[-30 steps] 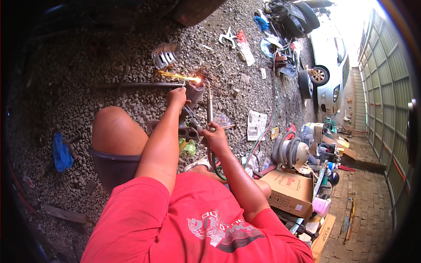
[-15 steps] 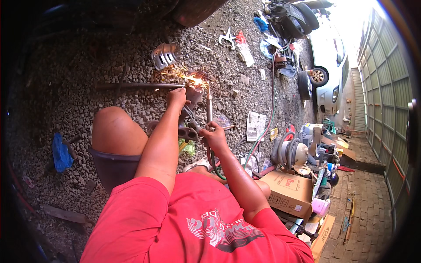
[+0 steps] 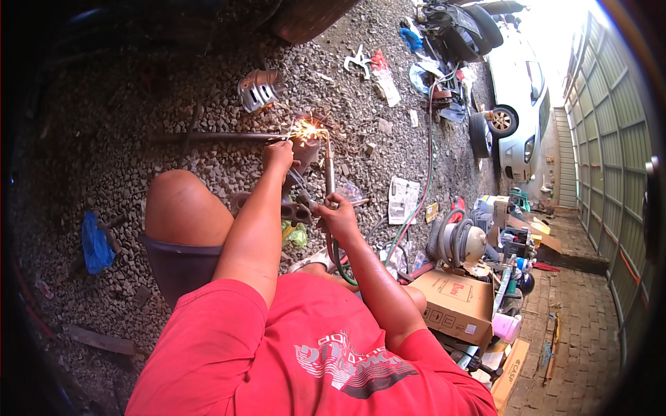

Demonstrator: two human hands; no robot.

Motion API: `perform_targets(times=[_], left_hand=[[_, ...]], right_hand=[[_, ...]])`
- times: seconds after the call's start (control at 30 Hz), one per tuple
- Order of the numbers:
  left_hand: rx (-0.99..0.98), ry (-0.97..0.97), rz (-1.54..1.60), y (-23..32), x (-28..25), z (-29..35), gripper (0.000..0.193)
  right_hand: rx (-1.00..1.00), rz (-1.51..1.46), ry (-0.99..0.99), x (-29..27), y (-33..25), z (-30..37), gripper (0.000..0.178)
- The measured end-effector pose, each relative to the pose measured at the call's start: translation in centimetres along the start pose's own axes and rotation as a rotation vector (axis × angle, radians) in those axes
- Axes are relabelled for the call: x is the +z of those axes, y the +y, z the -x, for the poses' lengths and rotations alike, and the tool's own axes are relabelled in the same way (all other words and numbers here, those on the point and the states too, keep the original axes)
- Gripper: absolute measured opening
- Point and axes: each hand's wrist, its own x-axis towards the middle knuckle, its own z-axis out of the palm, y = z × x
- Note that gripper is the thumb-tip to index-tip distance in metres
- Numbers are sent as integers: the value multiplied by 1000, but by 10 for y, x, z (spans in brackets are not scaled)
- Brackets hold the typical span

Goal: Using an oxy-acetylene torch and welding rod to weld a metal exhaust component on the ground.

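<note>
My right hand point(image 3: 338, 216) is wrapped round the lower end of a gas torch point(image 3: 329, 177), with hoses point(image 3: 334, 251) running down from it. At the bent torch tip, bright sparks point(image 3: 305, 130) hide the spot where flame meets metal. My left hand point(image 3: 279, 157) is closed on a thin metal rod point(image 3: 291, 129) whose upper end points up beside the sparks; its fingers are partly hidden. A long dark pipe point(image 3: 215, 137) lies across the gravel, its right end by that hand. Under the sparks is a brownish metal plate point(image 3: 305, 152). A flat metal flange with holes point(image 3: 297, 212) lies between my forearms.
A slotted metal shield point(image 3: 261, 90) lies beyond the pipe on gravel. Red and green hoses point(image 3: 431, 139) cross the ground at right. A cardboard box point(image 3: 451, 298), a coiled grey hose point(image 3: 451, 239) and a white car point(image 3: 520, 118) stand further right. A blue bag point(image 3: 96, 243) lies left.
The sparks have shrunk: the long streaks that flew left are now a smaller cluster at the torch tip. Both hands keep nearly the same place and grip.
</note>
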Motion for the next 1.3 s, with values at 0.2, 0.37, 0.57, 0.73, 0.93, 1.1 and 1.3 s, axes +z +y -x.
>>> perform_targets(times=[0.2,0.37,0.57,0.73,0.93,1.1,1.3], left_hand=[[7,5,24,0,-1,1,36],[-31,-8,-1,10,1,14,36],[-20,1,-15,11,1,17,37],[-18,12,0,4,0,3,37],[-43,-12,-20,7,3,12,38],[-5,0,9,5,2,8,38],[17,9,-30,-3,-2,-2,37]], right_hand=[[1,9,8,0,0,0,26],[-3,5,12,-2,4,-2,25],[-9,20,17,-1,2,-1,28],[-13,23,5,1,-1,-1,30],[-11,23,22,-1,3,-3,30],[-26,37,16,1,2,-4,28],[-13,21,4,5,-2,-2,28]])
